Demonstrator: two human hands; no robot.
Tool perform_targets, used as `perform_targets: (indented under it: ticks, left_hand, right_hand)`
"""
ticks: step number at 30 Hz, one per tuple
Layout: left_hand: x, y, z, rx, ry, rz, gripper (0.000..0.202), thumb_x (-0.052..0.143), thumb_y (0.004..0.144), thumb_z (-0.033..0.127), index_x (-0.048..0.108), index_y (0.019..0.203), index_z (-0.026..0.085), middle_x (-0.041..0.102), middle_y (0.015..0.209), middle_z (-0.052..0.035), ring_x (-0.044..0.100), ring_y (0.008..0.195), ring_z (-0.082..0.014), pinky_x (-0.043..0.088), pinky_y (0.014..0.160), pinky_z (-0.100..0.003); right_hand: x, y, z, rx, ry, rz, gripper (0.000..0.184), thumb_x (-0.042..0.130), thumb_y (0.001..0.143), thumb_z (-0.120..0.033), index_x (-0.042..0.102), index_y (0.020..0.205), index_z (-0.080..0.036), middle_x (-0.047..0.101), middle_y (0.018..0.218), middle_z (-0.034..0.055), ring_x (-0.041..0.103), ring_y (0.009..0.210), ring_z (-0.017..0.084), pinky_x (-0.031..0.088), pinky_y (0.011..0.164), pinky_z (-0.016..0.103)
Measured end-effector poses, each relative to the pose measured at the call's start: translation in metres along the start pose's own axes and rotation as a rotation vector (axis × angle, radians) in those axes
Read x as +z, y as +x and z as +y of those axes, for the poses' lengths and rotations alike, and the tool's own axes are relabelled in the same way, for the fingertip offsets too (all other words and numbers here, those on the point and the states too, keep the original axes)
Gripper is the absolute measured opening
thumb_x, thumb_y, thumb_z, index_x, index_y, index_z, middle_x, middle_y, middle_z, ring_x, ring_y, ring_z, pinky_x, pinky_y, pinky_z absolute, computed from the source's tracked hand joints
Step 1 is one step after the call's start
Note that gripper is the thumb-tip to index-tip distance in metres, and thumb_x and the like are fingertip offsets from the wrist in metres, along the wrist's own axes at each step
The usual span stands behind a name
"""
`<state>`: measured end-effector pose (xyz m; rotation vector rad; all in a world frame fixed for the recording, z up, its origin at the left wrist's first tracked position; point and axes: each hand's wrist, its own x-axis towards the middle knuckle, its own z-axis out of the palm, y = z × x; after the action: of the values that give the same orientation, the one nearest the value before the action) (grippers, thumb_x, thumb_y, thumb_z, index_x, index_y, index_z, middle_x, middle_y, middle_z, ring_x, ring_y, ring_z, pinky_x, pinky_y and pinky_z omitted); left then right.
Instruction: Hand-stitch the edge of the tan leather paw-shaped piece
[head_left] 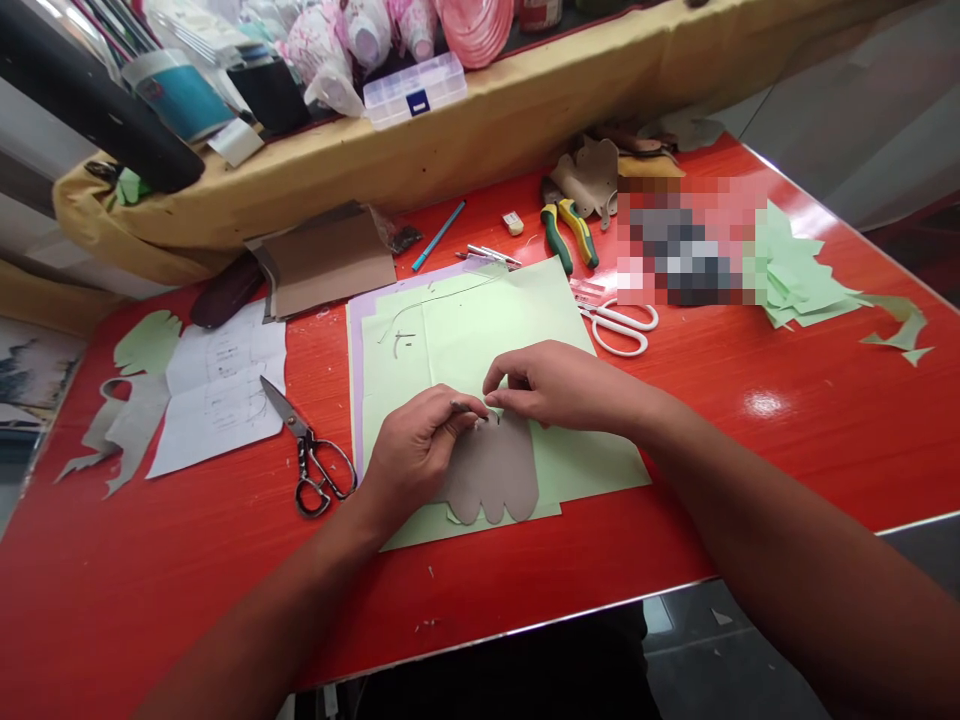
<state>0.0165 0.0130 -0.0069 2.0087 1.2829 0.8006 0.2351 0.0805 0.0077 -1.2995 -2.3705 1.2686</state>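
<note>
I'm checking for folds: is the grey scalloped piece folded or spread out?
Spread out: the grey scalloped piece shows its broad face and lobed edge, though the left hand hides some.

Grey-brown cutout point(495, 475), pale green sheet point(480, 315), red table point(750, 470), yellow-and-green pliers point(577, 232)

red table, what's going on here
A person has both hands at the top of a grey piece with a scalloped lower edge, lying on green paper. The left hand and right hand have their fingertips close together there; what they pinch is too small to tell. Black scissors lie to the left; white scissors and pliers lie beyond the right hand.
</note>
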Motion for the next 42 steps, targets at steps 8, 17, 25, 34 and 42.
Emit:
perform_targets:
  ticks: [8,17,25,34,42]
  left_hand:
    - [0.002,0.004,0.004,0.035,0.021,0.000,0.021,0.053,0.101,0.013,0.071,0.098,0.022,0.072,0.092,-0.0018,0.067,0.085,-0.0157,0.053,0.078,-0.027]
    - [0.000,0.007,0.000,-0.019,0.008,-0.035,0.019,0.053,0.102,0.018,0.071,0.099,0.023,0.071,0.090,-0.0012,0.066,0.081,-0.0158,0.052,0.075,-0.028]
    - [0.002,0.004,0.002,0.011,-0.002,-0.021,0.020,0.051,0.102,0.017,0.069,0.098,0.022,0.071,0.091,-0.0024,0.066,0.083,-0.0157,0.053,0.076,-0.028]
    - [0.005,0.002,-0.002,0.085,0.014,-0.010,0.024,0.045,0.104,0.017,0.068,0.101,0.022,0.070,0.090,-0.0038,0.066,0.082,-0.0169,0.051,0.072,-0.028]
    - [0.005,0.002,-0.006,0.064,-0.023,-0.029,0.024,0.045,0.103,0.017,0.068,0.098,0.022,0.069,0.090,-0.0037,0.064,0.081,-0.0174,0.050,0.072,-0.029]
  right_hand:
    - [0.010,0.003,0.002,-0.063,-0.140,0.066,0.015,0.066,0.092,-0.033,0.078,0.096,-0.024,0.076,0.083,0.0009,0.061,0.070,0.016,0.032,0.060,0.027]
    - [0.010,0.002,0.000,-0.056,-0.162,0.045,0.019,0.064,0.095,-0.036,0.076,0.094,-0.022,0.076,0.084,0.0026,0.060,0.070,0.016,0.030,0.060,0.027]
    - [0.001,-0.002,-0.005,0.016,0.034,-0.035,0.020,0.056,0.095,-0.026,0.075,0.098,-0.023,0.068,0.064,-0.0020,0.058,0.055,0.014,0.034,0.058,0.027]
    - [0.005,-0.002,-0.007,-0.030,-0.043,0.028,0.014,0.066,0.092,-0.029,0.078,0.095,-0.022,0.074,0.079,0.0009,0.062,0.068,0.015,0.035,0.062,0.025]
    - [0.008,-0.002,-0.010,-0.017,-0.089,0.042,0.018,0.065,0.095,-0.035,0.078,0.093,-0.022,0.075,0.079,0.0012,0.062,0.070,0.015,0.033,0.060,0.025]
